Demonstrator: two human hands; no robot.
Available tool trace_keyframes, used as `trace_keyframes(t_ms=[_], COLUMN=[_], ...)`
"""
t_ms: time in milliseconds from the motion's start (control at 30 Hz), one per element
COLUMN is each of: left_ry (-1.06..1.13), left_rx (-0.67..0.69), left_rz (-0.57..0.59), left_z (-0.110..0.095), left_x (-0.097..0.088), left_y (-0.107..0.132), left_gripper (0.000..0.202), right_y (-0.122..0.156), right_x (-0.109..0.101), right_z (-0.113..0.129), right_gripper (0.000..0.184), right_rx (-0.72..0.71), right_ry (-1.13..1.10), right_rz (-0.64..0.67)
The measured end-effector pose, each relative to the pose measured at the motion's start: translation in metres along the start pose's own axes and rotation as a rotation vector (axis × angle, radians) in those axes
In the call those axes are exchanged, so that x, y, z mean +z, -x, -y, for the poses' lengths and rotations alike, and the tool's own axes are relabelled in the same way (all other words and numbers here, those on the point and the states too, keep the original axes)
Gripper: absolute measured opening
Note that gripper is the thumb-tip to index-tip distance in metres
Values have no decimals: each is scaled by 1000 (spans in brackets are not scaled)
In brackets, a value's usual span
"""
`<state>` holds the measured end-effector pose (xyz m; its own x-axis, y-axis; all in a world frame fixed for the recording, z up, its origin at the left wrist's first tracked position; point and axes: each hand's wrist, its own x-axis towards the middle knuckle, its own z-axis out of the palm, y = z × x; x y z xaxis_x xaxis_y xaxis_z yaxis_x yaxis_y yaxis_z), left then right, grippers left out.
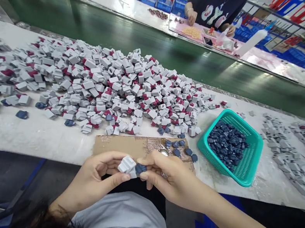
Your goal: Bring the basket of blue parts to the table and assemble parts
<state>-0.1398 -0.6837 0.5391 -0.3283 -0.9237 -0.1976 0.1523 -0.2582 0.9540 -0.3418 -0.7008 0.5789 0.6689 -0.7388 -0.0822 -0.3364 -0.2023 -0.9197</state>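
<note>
My left hand [103,172] grips a light grey plastic block [127,165] between thumb and fingers, near the table's front edge. Pinched in my right hand [167,174] is a small dark blue plastic piece [140,168], held against the right side of the grey block. Whether the two are joined, I cannot tell. Just beyond my hands lies a brown cardboard strip [122,144], with several loose dark blue pieces [177,152] at its right end. A teal basket [253,159] to the right holds many more of these pieces.
A large heap of grey blocks with maroon parts [110,83] spreads across the table. More grey blocks [290,154] lie right of the basket. Behind runs a green conveyor belt [111,30]. Across it, a person [215,7] works at a pink-topped table [271,60].
</note>
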Motion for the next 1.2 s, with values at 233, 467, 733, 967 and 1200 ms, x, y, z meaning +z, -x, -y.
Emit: trace_keyframes(t_ms=[233, 467, 733, 967, 1200], left_ry=[-98, -193, -200, -370, -511], left_rx=[77, 60, -87, 122, 372], left_rz=[-57, -14, 245, 107, -43], left_z=[6, 12, 8, 0, 10], left_x=[3, 8, 3, 24, 28], left_y=[2, 2, -6, -10, 5], left_gripper=[19, 17, 9, 26, 35], right_y=[4, 10, -2, -45, -52], right_x=[20, 24, 5, 28, 71], right_z=[-11, -22, -14, 10, 14], right_gripper=[5, 6, 28, 48, 55], right_rx=[-177, -153, 73, 217, 184], right_ry=[179, 134, -166, -833, -782], right_rz=[-229, -199, -233, -562, -476])
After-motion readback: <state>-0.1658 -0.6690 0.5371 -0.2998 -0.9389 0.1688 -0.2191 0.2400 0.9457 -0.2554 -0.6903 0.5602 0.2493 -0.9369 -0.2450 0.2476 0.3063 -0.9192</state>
